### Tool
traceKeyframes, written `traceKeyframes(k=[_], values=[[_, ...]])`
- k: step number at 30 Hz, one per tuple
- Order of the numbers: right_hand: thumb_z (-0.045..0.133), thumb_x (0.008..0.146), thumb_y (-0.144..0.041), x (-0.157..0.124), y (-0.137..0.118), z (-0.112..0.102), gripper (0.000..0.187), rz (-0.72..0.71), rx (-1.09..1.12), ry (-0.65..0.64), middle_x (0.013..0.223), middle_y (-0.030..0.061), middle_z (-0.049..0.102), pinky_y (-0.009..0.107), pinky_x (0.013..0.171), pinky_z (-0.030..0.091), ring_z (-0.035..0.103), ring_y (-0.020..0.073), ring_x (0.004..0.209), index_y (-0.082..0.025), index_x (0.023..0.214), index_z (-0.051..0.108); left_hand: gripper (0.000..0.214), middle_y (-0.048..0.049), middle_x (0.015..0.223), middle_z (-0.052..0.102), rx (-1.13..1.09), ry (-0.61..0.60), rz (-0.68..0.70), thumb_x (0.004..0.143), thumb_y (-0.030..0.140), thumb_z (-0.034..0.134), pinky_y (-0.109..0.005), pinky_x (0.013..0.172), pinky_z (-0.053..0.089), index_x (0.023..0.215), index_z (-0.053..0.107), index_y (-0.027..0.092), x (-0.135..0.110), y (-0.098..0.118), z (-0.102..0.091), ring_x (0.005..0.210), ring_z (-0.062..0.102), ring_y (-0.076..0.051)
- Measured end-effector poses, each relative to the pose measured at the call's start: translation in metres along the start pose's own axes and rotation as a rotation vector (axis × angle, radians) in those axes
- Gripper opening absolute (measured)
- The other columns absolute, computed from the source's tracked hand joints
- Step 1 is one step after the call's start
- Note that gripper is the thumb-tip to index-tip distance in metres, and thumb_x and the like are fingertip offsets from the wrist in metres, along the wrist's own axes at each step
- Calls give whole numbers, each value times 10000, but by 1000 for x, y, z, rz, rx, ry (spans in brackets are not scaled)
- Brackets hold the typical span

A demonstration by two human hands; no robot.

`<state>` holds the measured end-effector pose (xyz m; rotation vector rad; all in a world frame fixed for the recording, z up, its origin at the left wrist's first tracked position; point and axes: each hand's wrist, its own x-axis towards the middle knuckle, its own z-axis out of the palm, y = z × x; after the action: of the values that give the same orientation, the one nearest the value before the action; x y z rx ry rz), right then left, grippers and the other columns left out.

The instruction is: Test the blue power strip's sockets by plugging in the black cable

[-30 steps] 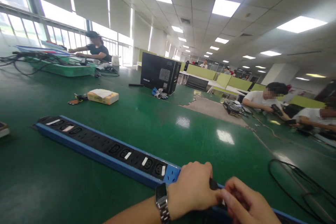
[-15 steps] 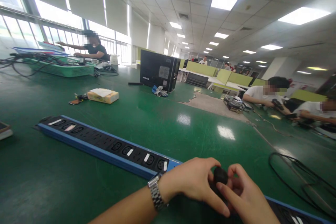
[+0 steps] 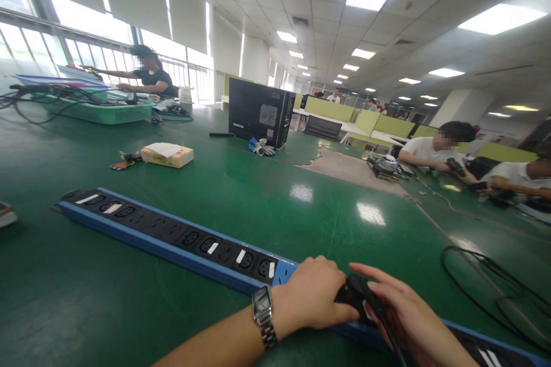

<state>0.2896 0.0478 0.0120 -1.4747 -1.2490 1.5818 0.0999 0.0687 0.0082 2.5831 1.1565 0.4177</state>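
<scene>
A long blue power strip [image 3: 172,252] with black sockets and white tape pieces lies diagonally across the green table. My left hand [image 3: 312,292], with a metal watch [image 3: 263,309] on its wrist, is over the strip's middle. Its thumb and curled fingers close on a black plug [image 3: 357,287], whose far end is hidden. From the plug a thick black cord runs down in front of my right hand [image 3: 407,312]. That hand is beside the plug with its fingers stretched out. Whether its hidden fingers touch the cord is unclear. The strip continues beneath both hands to the lower right.
A black computer case [image 3: 258,109] stands further back, with gloves [image 3: 261,147] beside it. A tissue pack [image 3: 167,155] lies left. A green basket [image 3: 103,113] holds cables. A loose black cable [image 3: 477,275] curls at right. Other people sit around the table.
My left hand has closed from an open curve onto the plug. My right hand's fingers have straightened from a pinch, and the plug has turned so its cord shows.
</scene>
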Motion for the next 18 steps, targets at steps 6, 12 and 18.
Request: traceKeyframes(k=[6, 12, 18], values=[[566, 796, -520, 1, 3, 1, 456, -158, -356, -13, 486, -102, 403, 196, 412, 226, 347, 71, 414, -180, 1094, 509, 688, -102, 982, 659, 86, -75, 12, 630, 676, 664, -412, 775, 479, 1111, 601, 188, -2, -4, 1, 905, 606, -300], [428, 836, -544, 1, 8, 2, 414, -145, -490, 24, 472, -102, 392, 218, 427, 265, 401, 105, 405, -193, 1048, 486, 652, -93, 958, 661, 101, -62, -6, 654, 711, 601, -422, 762, 469, 1069, 603, 207, -4, -10, 8, 887, 607, -301], [404, 862, -454, -5, 0, 9, 292, -251, -898, 218, 579, -19, 602, 248, 531, 372, 587, 175, 560, -243, 944, 587, 688, -96, 961, 662, 127, -35, 1, 660, 728, 571, -436, 760, 469, 1108, 592, 207, -3, -11, 12, 880, 607, -307]])
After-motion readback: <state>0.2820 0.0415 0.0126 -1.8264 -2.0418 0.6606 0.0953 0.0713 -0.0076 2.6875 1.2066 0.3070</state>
